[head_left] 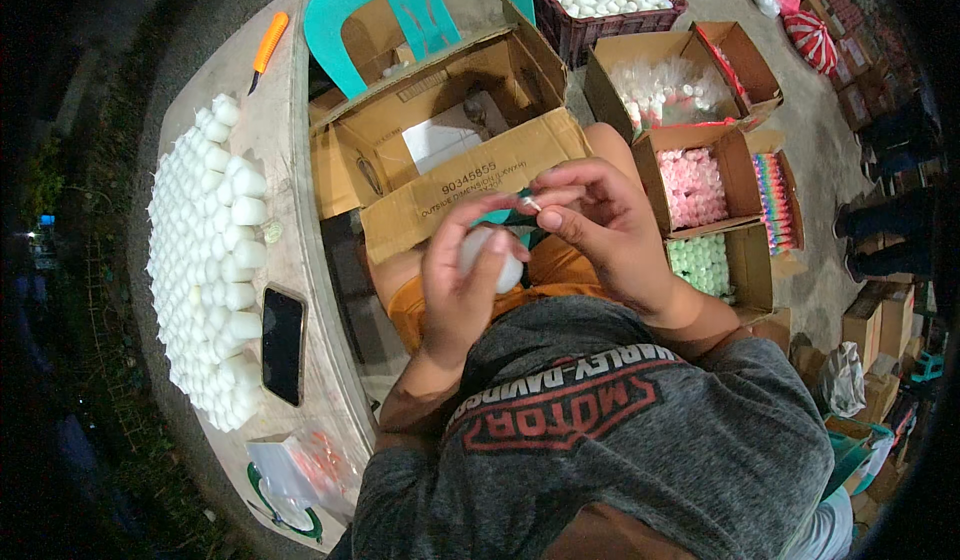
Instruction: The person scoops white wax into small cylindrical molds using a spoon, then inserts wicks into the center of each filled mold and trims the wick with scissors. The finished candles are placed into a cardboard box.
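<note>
My left hand [455, 285] curls round a smooth white rounded piece [508, 276] that looks like a small wax candle, held above my lap. Its fingertips reach toward my right hand [622, 240], whose thumb and fingers pinch together. Between the fingertips shows a small white tip [531, 202] beside something dark green, too small to name. Just beyond both hands stands an open cardboard box [470, 185] with a white sheet inside. Many similar white pieces [205, 270] stand packed on the table to my left.
On the table [290, 140] lie an orange cutter [268, 45], a black phone [283, 345] and a plastic packet [310, 465]. A teal chair [335, 20] and a crate [575, 35] of white pieces are beyond. At right stand boxes of pink pieces [692, 188] and green pieces [703, 265].
</note>
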Demonstrator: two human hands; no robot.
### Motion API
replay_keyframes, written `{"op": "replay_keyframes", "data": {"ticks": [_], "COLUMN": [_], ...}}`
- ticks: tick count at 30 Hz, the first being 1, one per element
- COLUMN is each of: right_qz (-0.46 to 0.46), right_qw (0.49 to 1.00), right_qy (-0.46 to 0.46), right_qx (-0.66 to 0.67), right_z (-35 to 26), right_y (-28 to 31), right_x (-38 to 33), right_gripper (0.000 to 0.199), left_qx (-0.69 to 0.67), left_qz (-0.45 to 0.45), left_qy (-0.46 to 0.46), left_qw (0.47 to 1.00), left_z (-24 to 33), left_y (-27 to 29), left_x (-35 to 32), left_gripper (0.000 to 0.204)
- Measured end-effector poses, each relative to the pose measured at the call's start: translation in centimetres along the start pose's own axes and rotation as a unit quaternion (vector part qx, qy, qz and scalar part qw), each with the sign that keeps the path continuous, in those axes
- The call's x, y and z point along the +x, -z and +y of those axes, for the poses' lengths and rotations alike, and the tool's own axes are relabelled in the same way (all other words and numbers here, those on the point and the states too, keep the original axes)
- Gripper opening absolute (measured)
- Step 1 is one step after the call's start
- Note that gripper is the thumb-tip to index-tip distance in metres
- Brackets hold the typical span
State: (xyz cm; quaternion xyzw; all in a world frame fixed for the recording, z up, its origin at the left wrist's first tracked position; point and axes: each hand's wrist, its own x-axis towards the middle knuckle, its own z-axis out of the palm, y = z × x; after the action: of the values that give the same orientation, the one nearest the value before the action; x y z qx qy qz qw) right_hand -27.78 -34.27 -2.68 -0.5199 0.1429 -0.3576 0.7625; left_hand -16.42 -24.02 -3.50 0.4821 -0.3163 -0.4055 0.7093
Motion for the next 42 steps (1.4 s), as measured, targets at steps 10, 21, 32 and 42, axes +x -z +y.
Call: {"op": "replay_keyframes", "data": {"ticks": [10,21,32,42], "right_qz": [-0.060,-0.063,-0.050,-0.051], "right_qw": [0.982,0.979,0.893,0.871], "right_qy": [-0.155,0.040,0.197,0.214], "right_qx": [0.089,-0.191,-0.402,-0.439], "right_z": [0.1,1.3,1.3,-1.0], "right_y": [2.1,2.1,3.0,3.0], "right_x": [0.5,-1.6,-0.5,-0.7], "right_gripper": [0.035,0.028,0.017,0.017], "left_qx": [0.065,-0.103,0.211,0.401], "left_qz": [-0.037,0.083,0.199,-0.046], "left_qy": [0.082,0.079,-0.195,-0.087], "left_qw": [0.994,0.988,0.937,0.911], "left_z": [-0.8,-0.7,-0.5,-0.2], "left_y": [-0.1,-0.3,-0.8,0.3], "left_x": [0.3,0.6,1.5,0.2], "left_gripper": [0.019,0.020,0.023,0.013]}}
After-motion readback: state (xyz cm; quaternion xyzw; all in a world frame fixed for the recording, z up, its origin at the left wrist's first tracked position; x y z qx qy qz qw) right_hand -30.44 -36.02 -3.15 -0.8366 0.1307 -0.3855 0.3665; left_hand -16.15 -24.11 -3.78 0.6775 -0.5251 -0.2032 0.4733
